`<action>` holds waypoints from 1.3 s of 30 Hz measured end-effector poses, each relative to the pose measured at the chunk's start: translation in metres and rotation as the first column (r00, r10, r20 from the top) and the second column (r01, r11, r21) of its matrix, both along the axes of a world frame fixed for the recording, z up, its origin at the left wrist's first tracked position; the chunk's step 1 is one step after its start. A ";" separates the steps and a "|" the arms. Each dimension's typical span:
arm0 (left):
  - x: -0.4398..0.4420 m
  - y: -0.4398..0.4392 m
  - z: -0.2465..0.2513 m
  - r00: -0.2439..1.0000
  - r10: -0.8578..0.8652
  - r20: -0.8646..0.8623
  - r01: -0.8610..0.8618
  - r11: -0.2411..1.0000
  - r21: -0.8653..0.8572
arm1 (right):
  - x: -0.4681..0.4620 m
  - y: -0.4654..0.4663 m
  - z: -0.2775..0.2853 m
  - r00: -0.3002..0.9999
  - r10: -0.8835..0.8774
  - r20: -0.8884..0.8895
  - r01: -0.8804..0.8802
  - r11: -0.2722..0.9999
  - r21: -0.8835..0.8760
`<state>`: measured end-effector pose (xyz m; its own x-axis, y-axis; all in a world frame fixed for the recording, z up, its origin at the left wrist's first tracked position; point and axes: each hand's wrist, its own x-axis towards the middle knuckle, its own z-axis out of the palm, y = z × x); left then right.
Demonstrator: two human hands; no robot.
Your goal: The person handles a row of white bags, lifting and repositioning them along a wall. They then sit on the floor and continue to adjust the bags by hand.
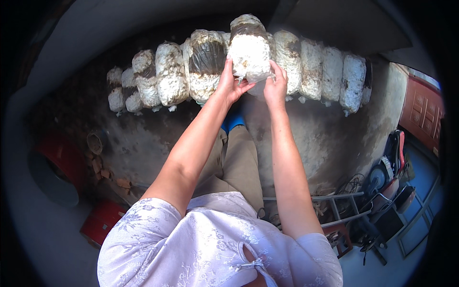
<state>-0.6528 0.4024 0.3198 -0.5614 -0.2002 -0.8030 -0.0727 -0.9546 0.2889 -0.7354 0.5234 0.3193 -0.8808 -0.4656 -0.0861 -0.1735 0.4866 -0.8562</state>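
Between my hands is a mushroom grow bag point(250, 50), clear plastic over white mycelium with a dark band near its far end. My left hand point(232, 84) holds its left side, the thumb up along it and the fingers spread beneath the near end. With bent fingers, my right hand point(276, 80) grips the lower right corner, where loose plastic point(259, 76) shows. Behind and to both sides stands a row of similar bags; one with a wide dark patch point(205, 66) is just left of my left hand, and a whiter one point(288, 59) is beyond my right.
A metal ladder point(335, 210) lies at lower right beside piled items and a wheel point(377, 179). Broken bricks point(104, 173), a red drum-like object point(61, 158) and a red container point(104, 220) are at left. A reddish panelled door point(423, 111) is at far right.
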 end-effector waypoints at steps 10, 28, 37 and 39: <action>-0.005 -0.001 -0.009 0.983 0.078 -0.167 -0.074 0.997 0.027 | 0.022 -0.012 0.033 0.874 0.239 -0.423 -0.139 0.957 0.255; -0.016 -0.004 -0.003 0.985 0.114 -0.133 -0.106 0.992 0.065 | -0.014 -0.014 0.027 0.905 0.268 -0.329 -0.188 0.948 0.256; -0.011 0.002 0.023 0.879 -0.394 0.267 0.476 0.731 -0.489 | -0.038 -0.009 0.017 0.980 0.187 -0.073 -0.172 0.969 0.176; -0.013 0.007 0.033 0.807 -0.214 0.551 0.590 0.333 -0.735 | -0.039 -0.011 0.016 0.980 0.185 -0.069 -0.169 0.967 0.191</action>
